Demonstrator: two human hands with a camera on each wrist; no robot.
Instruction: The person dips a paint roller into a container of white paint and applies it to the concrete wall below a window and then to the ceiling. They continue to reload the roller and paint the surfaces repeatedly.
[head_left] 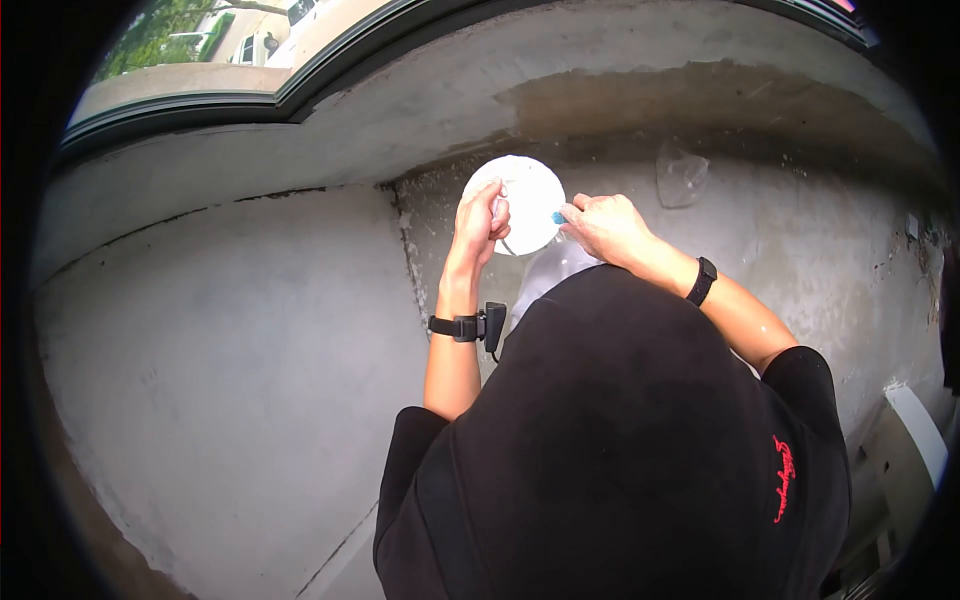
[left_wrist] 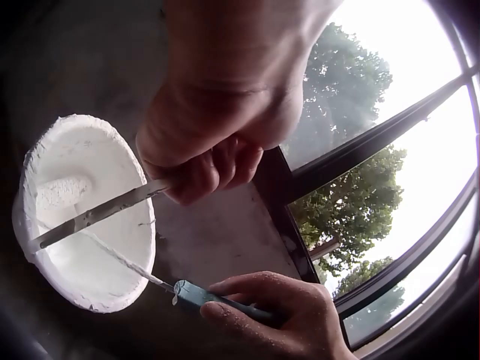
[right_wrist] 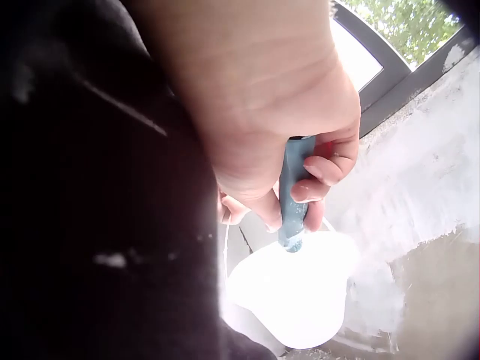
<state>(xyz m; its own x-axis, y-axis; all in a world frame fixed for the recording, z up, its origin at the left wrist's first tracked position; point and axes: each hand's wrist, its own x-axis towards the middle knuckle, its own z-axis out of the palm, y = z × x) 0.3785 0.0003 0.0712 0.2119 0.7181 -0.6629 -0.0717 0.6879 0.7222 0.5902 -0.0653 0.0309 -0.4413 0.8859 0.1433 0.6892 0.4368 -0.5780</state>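
A white bucket (left_wrist: pixel 90 281), its rim crusted white, has white coating inside. My left hand (head_left: pixel 483 222) is above its mouth. The left fingers curl round a narrow, white-spotted flat strip (left_wrist: pixel 105 214) that crosses the mouth to the far rim; I cannot tell whether it is the bucket's handle or a separate tool. My right hand (head_left: pixel 610 225) grips the blue handle of a small paint roller (left_wrist: pixel 196 294). Its thin shaft reaches into the bucket, where the rough white roller sleeve (left_wrist: pixel 64 193) lies near the inner wall. White specks dot the right fingers.
Pale clear plastic (head_left: pixel 550 275) shows below the bucket, partly hidden by the person's head. A crumpled clear bag (head_left: pixel 682 175) lies farther off to the right. A dark window frame (head_left: pixel 285 105) and a grey ledge run along the front. A pale panel (head_left: pixel 915 425) stands at lower right.
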